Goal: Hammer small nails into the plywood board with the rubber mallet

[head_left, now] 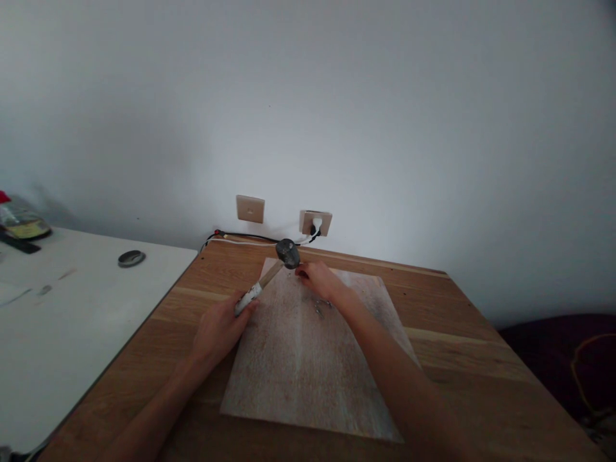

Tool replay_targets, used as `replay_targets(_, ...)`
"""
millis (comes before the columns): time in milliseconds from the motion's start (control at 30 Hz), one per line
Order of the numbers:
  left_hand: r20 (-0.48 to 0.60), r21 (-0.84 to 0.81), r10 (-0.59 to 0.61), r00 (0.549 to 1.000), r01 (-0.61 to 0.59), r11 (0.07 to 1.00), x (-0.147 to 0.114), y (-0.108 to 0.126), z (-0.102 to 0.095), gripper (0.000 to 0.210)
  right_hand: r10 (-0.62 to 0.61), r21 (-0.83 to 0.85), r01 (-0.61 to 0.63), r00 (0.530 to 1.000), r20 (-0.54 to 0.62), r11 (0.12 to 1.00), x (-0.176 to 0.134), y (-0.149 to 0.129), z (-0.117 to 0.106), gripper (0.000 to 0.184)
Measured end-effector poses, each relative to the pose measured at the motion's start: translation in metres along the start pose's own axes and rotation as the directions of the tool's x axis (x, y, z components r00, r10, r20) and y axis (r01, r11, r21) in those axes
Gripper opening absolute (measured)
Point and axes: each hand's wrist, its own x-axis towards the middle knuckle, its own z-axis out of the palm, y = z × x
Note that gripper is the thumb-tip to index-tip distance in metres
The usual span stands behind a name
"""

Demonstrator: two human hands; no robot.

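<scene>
My left hand [222,326] is wrapped round the pale, white-marked handle of a hammer [287,253]. Its dark metal head is raised over the far part of a worn wooden board [293,359]. Just right of the hammer head, my right hand [317,278] has its fingers pinched together low over the board; what they hold, if anything, is too small to make out. Several small metal pieces, like nails or screws [318,309], lie on the board below my right wrist.
Under the board is a brown wooden table [433,359]. A white table [58,333] adjoins it at left, with a grey round lid [131,258] and a red-capped bottle [22,218]. A plugged wall socket [308,222] and cables [250,237] are behind.
</scene>
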Motion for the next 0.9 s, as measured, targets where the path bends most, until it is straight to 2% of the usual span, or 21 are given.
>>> replay_targets(200,-0.021,-0.055,-0.021,1.0,0.02,0.998,0.0006,0.0007,-0.0025,0.046,0.045,0.038,-0.043,0.997,-0.054,0.998,-0.0031,-0.003,0.0054,0.027)
replay_targets(367,0.005,-0.062,-0.021,1.0,0.021,0.998,0.0002,0.0029,-0.0042,0.045,0.071,0.063,-0.067,0.995,-0.064,0.996,-0.0042,-0.0019,0.0072,0.028)
replay_targets(733,0.008,-0.077,-0.008,1.0,0.008,0.997,0.0002,0.0009,-0.001,0.046,0.059,0.076,-0.054,0.997,-0.057,0.996,-0.0059,-0.0006,0.0058,0.03)
replay_targets(900,0.014,-0.057,-0.002,1.0,0.002,0.998,0.0008,0.0026,-0.0021,0.047,0.079,0.09,-0.073,0.995,-0.065,0.993,-0.0041,0.0024,0.0085,0.018)
